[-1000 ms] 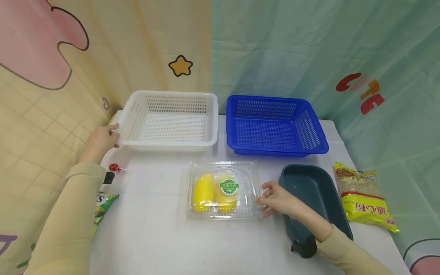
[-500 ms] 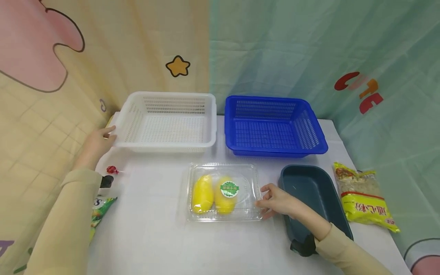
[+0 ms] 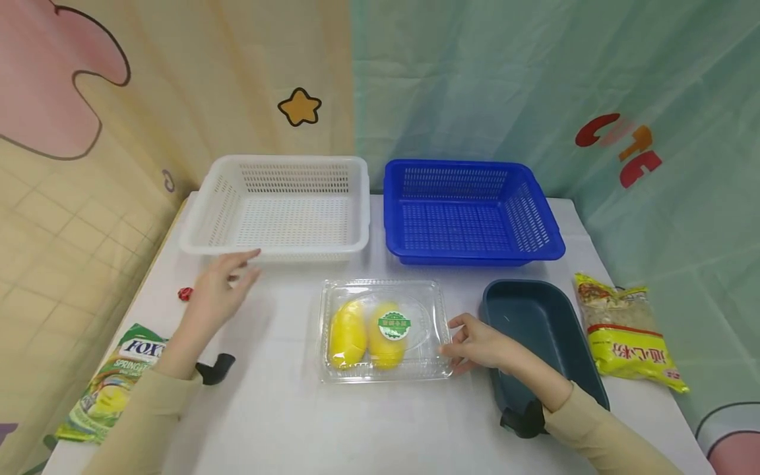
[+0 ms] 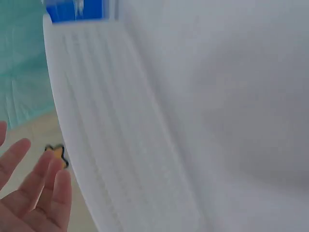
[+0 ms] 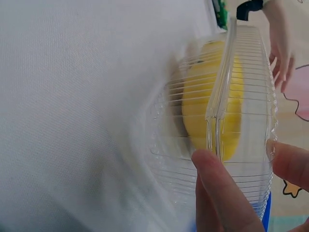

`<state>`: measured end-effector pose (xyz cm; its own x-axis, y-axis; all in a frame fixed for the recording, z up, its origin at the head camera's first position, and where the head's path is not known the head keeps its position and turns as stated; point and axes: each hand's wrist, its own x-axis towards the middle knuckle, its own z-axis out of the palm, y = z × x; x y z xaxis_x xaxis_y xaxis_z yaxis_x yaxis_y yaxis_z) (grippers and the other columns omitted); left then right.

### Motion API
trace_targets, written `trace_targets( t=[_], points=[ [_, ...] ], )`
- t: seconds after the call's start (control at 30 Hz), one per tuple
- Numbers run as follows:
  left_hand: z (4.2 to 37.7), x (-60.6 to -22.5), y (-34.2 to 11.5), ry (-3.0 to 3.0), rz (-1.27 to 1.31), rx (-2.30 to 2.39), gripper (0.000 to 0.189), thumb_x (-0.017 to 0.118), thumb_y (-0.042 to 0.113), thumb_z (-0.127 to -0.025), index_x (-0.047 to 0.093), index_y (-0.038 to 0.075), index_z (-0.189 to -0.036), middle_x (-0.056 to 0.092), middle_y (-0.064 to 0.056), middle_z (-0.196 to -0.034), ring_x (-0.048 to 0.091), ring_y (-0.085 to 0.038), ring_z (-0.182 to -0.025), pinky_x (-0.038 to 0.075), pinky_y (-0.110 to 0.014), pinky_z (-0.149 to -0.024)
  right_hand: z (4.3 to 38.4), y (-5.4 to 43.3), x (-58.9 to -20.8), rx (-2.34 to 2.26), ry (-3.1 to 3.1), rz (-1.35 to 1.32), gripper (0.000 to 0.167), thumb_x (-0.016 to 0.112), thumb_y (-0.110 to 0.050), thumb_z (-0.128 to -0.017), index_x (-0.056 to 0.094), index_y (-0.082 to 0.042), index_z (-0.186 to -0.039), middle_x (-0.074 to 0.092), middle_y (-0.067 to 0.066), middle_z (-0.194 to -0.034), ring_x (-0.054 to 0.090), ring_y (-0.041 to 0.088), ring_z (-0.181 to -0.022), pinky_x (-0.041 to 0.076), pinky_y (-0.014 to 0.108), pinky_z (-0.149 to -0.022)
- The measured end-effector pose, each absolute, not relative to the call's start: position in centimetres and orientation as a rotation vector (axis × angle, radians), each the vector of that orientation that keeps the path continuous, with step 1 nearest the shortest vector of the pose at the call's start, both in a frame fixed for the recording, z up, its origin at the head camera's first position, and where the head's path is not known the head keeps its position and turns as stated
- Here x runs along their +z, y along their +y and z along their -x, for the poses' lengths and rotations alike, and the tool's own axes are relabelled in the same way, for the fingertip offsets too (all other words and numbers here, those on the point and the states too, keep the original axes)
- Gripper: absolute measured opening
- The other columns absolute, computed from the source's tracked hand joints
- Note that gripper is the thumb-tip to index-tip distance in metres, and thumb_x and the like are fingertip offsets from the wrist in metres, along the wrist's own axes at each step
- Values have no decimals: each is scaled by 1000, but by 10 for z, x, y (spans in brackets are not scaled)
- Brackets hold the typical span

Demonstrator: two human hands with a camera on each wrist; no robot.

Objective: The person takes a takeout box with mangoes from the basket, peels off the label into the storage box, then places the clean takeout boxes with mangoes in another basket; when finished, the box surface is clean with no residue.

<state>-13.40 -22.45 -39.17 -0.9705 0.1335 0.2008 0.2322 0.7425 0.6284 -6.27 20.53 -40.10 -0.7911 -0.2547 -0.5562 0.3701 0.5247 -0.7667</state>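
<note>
A clear plastic clamshell container (image 3: pixel 424 363) with two yellow mangoes (image 3: pixel 348 334) inside lies on the white table. A round green-and-white sticker is on its lid. My right hand (image 3: pixel 477 343) holds the container's right end; in the right wrist view, fingers (image 5: pixel 217 181) rest on its rim on one side and another digit touches the opposite side. My left hand (image 3: pixel 220 293), fingers loosely spread and holding nothing, is over the table just in front of the white basket (image 3: pixel 276 256). In the left wrist view the fingers (image 4: pixel 36 186) are apart from the basket's side.
A blue basket (image 3: pixel 475 257) stands right of the white one. A dark teal tray (image 3: pixel 534 316) sits under my right forearm. Beyond it lies a yellow food bag (image 3: pixel 629 336). At left are a red-wrapped lollipop (image 3: pixel 185 293) and a green Fox's bag (image 3: pixel 109 389).
My left hand has left the white basket's left side and moved right and nearer, uncovering more of the green bag. My right hand stays at the container. The head view has shifted slightly.
</note>
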Motion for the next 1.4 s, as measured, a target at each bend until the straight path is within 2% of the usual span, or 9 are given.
trace_targets(
  t=[0.13,0.3,0.53,0.63,1.0,1.2,1.33,1.4],
  points=[
    [105,-415,-189,-2940,361,-1265,45,61,23,-98,54,8,-140,55,-22,-136,64,-38,-110,58,-49,-86,62,206,-401,-1281,2132,-92,67,71,-15,-89,31,12,-135,56,18,-98,67,21,-75,62,40,-72],
    [83,-440,-158,-3059,273,-1499,62,64,35,-95,42,13,-148,51,-21,-143,65,-34,-111,60,-40,-83,61,208,-402,-1252,2147,-78,67,72,-18,-90,33,11,-136,56,17,-98,66,20,-76,62,41,-73],
    [77,-447,-144,-3052,187,-1696,66,66,31,-94,37,14,-151,52,-24,-137,71,-18,-81,60,-35,-78,58,212,-405,-1256,2150,-46,69,73,-20,-89,33,12,-136,56,16,-97,67,20,-76,61,41,-74],
    [78,-446,-144,-3037,206,-1739,66,66,30,-94,37,13,-151,52,-24,-135,71,-15,-77,60,-34,-76,57,213,-405,-1263,2153,-26,71,72,-21,-90,32,14,-137,56,17,-97,67,20,-76,61,41,-73],
    [82,-446,-142,-3015,153,-1808,67,70,24,-92,39,9,-150,53,-19,-123,65,-16,-82,60,-29,-72,59,213,-406,-1221,2193,-8,73,74,-23,-89,34,14,-138,58,16,-98,67,19,-77,61,41,-74],
    [81,-445,-140,-3001,108,-1844,66,69,19,-92,38,8,-149,52,-19,-121,62,-18,-81,60,-29,-71,63,212,-393,-973,2364,88,75,73,-34,-88,40,10,-140,63,15,-106,65,19,-83,58,35,-70],
    [82,-446,-139,-2989,113,-1857,67,69,20,-92,37,9,-150,52,-19,-122,63,-18,-80,60,-29,-71,75,209,-373,-794,2577,196,64,72,-36,-89,51,3,-135,64,17,-112,62,27,-94,55,34,-70],
    [82,-446,-138,-2985,114,-1859,67,69,20,-92,37,8,-150,52,-19,-122,63,-18,-81,60,-29,-71,84,204,-364,-777,2641,270,53,71,-33,-89,58,0,-129,65,15,-107,61,27,-95,55,35,-71]
  ],
)
